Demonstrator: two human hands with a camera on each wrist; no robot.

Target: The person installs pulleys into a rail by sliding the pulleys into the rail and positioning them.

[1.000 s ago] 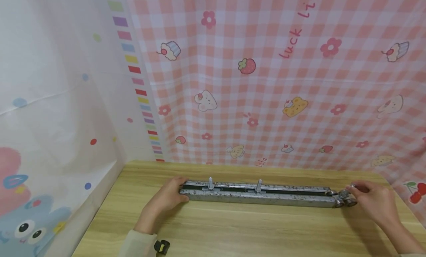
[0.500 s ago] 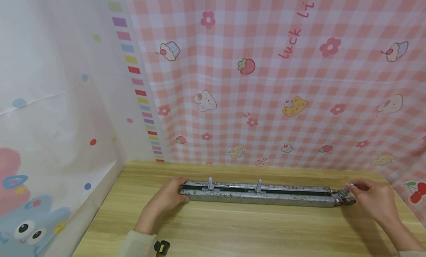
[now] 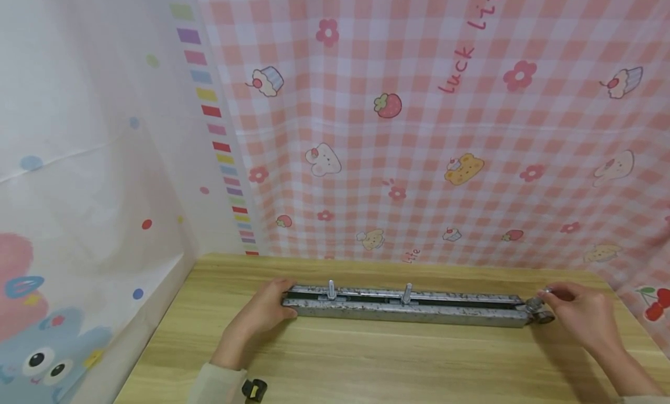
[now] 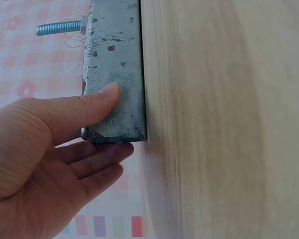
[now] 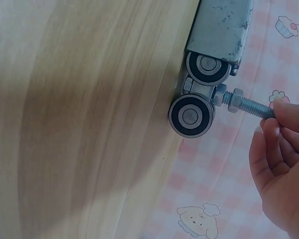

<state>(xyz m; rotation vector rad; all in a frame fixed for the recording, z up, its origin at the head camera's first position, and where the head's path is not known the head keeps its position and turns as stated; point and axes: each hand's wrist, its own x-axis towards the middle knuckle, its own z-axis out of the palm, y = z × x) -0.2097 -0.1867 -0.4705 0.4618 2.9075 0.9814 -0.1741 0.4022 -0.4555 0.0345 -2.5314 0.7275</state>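
Note:
A worn grey steel channel track (image 3: 419, 315) lies lengthwise on the table, its slot facing up. My left hand (image 3: 264, 306) holds the track's left end; in the left wrist view the thumb (image 4: 92, 107) presses its side face and the fingers lie at the end. Two upright threaded bolts, one left (image 3: 331, 290) and one near the middle (image 3: 407, 293), stand out of the slot. At the right end, my right hand (image 3: 586, 314) pinches the bolt (image 5: 256, 108) of a roller trolley (image 5: 190, 116). One wheel pair sits partly within the track's mouth; the other is outside.
The wooden table (image 3: 366, 363) meets a pink checked curtain (image 3: 419, 131) behind the track. A white printed curtain (image 3: 104, 189) hangs at the left. A small black and yellow object (image 3: 255, 389) is beside the left sleeve (image 3: 217, 383).
My right hand has moved slightly left with the roller trolley, whose leading wheels have entered the track's right end. My left hand and the track have stayed put.

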